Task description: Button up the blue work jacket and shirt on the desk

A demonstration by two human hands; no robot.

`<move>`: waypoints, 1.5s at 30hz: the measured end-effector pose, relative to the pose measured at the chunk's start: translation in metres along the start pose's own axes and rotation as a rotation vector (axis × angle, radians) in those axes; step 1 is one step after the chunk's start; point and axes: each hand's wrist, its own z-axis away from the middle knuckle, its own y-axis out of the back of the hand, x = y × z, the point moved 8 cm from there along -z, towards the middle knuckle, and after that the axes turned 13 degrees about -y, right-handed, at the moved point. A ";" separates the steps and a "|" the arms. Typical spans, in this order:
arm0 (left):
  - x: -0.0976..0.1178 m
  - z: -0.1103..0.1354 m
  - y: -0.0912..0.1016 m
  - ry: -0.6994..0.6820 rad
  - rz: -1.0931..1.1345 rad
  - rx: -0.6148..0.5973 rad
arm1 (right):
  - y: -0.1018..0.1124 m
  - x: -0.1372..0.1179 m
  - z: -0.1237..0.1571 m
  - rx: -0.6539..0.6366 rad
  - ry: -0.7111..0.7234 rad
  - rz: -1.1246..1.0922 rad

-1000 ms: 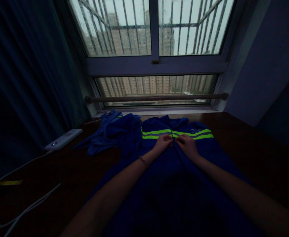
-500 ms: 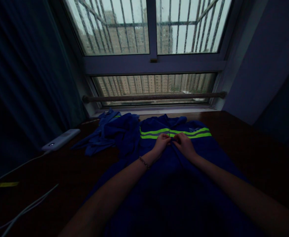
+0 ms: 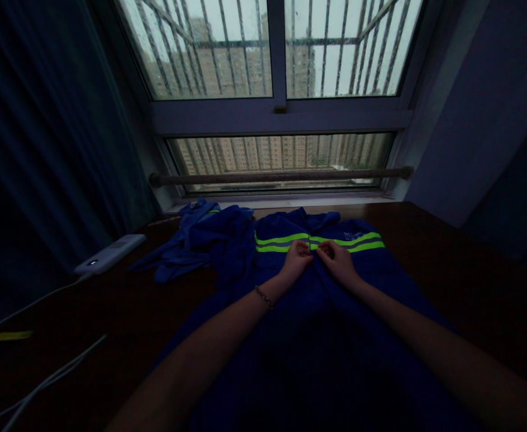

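Working at the front seam (image 3: 309,239) of the blue garment (image 3: 319,327) on the wooden surface (image 3: 447,264), the left hand (image 3: 295,263) and right hand (image 3: 340,263) nearly meet, both narrowed, any grip unclear, while the next move seemingly calls for a fine, steady pinch.

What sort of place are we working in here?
Probably a room in a home, upstairs: a barred window looks out on tall buildings, and a long blue curtain hangs beside it.
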 end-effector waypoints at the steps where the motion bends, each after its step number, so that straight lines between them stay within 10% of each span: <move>1: 0.001 0.000 -0.001 -0.013 0.002 -0.017 | 0.000 0.005 -0.003 -0.010 -0.038 -0.032; 12: 0.004 -0.009 -0.003 -0.167 -0.134 -0.120 | 0.005 0.015 -0.021 -0.003 -0.173 0.042; 19: 0.000 -0.051 0.007 -0.226 -0.598 -0.199 | -0.007 -0.027 0.010 -0.248 -0.008 0.501; 24: 0.007 -0.076 0.002 -0.174 -0.822 -0.170 | -0.011 -0.013 0.022 -0.120 -0.069 0.808; 35: 0.038 0.017 -0.022 -0.340 -1.149 -0.324 | -0.009 0.004 0.009 -0.006 -0.005 0.629; 45: 0.048 0.025 -0.003 -0.402 -0.994 -0.314 | -0.010 0.000 0.019 0.035 0.060 0.635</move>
